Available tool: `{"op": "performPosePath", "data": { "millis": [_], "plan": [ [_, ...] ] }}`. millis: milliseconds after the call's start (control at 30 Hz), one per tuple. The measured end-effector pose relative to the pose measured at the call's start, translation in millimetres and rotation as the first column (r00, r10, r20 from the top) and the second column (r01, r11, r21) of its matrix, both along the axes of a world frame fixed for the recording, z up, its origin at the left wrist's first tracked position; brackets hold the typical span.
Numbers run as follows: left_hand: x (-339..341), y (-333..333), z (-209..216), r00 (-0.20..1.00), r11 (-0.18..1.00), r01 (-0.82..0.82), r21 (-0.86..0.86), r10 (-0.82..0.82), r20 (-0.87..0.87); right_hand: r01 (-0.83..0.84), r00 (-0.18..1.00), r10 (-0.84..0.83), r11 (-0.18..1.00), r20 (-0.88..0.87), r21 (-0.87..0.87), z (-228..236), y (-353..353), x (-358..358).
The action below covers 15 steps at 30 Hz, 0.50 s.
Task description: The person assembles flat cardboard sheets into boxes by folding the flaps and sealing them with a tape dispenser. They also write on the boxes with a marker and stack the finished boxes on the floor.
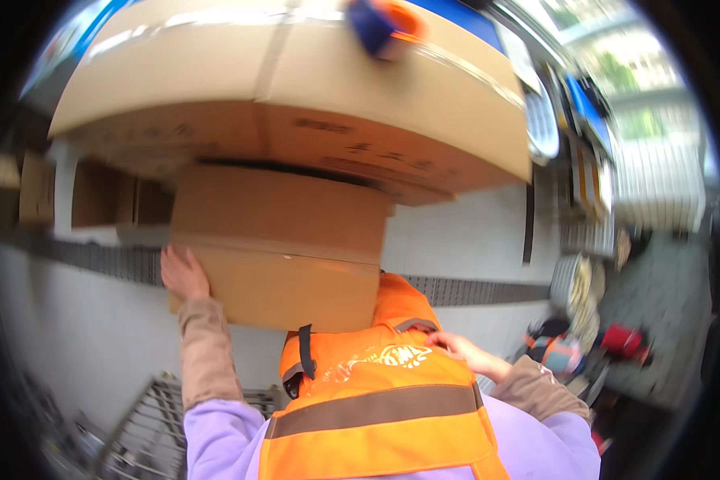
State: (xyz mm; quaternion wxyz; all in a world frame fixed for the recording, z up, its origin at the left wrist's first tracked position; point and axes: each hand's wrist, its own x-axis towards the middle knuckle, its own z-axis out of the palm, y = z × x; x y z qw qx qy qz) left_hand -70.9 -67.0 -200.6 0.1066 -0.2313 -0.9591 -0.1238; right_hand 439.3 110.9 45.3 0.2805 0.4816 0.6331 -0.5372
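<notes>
A closed brown cardboard box (pixel 296 284) sits in front of my body, with a seam across its top. My left hand (pixel 186 274) grips its left edge, the thumb on top and the fingers along the side. My right hand (pixel 460 352) is off the box, beside my orange apron (pixel 384 408); its fingers are loosely bent and touch the cloth. Beyond the box stands a much larger carton (pixel 392 104) with clear tape along its top. On that carton rests a blue and orange tape dispenser (pixel 380 28), blurred by motion.
Open cardboard boxes (pixel 104 192) stand at the left. A dark grating strip (pixel 488 290) crosses the pale floor. A metal rack (pixel 148 424) is at lower left. Blue and white crates (pixel 542 120), a pale bucket (pixel 570 284) and a red item (pixel 622 342) lie to the right.
</notes>
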Motion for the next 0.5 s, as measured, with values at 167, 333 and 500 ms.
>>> {"op": "performPosePath", "data": {
  "millis": [167,333,500],
  "plan": [
    [96,-20,-15,0.999,0.990,0.031,-0.137,-0.026,0.041,0.262,0.915,-0.205,0.957,-0.348,0.123,-56,-30,64],
    [182,-1,-7,0.986,0.986,0.081,-0.148,-0.058,0.155,0.276,0.956,-0.248,0.942,-0.155,0.191,-103,-4,112],
    [316,32,21,0.946,0.983,0.175,-0.051,-0.153,0.286,0.273,0.940,-0.251,0.959,-0.230,0.071,-123,42,219]
  ]
}}
